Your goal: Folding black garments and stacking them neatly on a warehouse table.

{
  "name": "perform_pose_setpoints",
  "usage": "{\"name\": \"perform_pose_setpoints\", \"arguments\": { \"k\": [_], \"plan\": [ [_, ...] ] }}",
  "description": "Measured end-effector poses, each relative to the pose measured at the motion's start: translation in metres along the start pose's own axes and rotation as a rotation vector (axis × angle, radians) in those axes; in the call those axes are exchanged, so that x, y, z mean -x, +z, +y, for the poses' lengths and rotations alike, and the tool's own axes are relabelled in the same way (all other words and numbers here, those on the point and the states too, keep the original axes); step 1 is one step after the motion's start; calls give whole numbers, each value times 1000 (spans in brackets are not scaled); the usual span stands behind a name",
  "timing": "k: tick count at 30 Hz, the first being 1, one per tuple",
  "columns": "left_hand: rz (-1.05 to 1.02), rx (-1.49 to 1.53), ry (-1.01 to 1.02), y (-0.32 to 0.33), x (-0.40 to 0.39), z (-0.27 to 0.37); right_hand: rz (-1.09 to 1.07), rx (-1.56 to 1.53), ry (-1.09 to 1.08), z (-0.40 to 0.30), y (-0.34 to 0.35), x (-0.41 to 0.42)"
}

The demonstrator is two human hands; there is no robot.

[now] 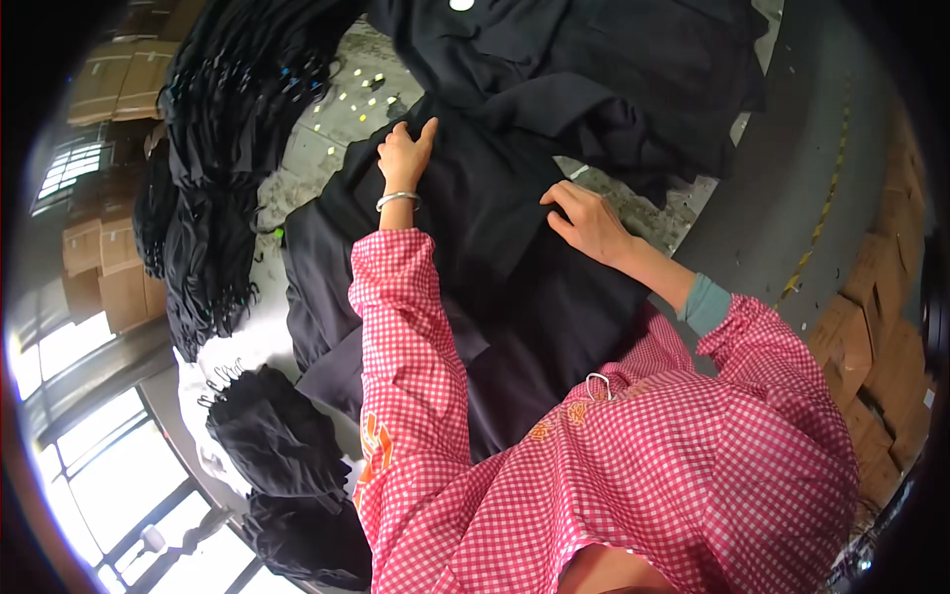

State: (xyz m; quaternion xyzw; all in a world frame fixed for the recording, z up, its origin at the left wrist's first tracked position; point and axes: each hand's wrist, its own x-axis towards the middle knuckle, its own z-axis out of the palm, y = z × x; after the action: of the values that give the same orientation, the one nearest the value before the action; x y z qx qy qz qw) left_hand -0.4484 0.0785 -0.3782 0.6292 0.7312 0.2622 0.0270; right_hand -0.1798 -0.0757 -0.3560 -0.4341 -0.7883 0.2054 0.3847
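A large black cloth garment (475,223) lies spread in front of me, reaching down over my lap. My left hand (407,154), with a bangle at the wrist, is at its upper left part, thumb and fingers apart. At the garment's right edge is my right hand (590,223), its fingers curled toward the cloth. Whether the fingertips pinch the fabric is unclear. Beyond both hands, more black garments (594,52) lie in a loose, overlapping heap on the worktable (364,74).
Bundles of black garments (230,134) pile up along the left, with further stacks (274,431) below them. Small pale and yellow scraps (364,117) dot the tabletop. Cardboard boxes (846,334) stand at right beside a floor with a striped line (824,211); others (111,245) stand far left.
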Motion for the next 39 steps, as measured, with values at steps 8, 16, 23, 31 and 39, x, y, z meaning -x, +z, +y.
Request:
{"name": "perform_pose_setpoints", "arguments": {
  "k": [8,16,23,31,39],
  "plan": [
    [-528,260,-558,-3,-39,14,46,-302,509,19,8,37],
    [-666,434,-1344,-4,-54,42,-76,-721,891,20,15,32],
    [-470,752,-807,-2,-43,56,42,-665,935,33,41,33],
    [-156,873,-307,-79,-3,42,41,-481,828,66,18,37],
    [-51,110,48,-171,209,67,-44,-25,239,23,-40,15]
  ]
}}
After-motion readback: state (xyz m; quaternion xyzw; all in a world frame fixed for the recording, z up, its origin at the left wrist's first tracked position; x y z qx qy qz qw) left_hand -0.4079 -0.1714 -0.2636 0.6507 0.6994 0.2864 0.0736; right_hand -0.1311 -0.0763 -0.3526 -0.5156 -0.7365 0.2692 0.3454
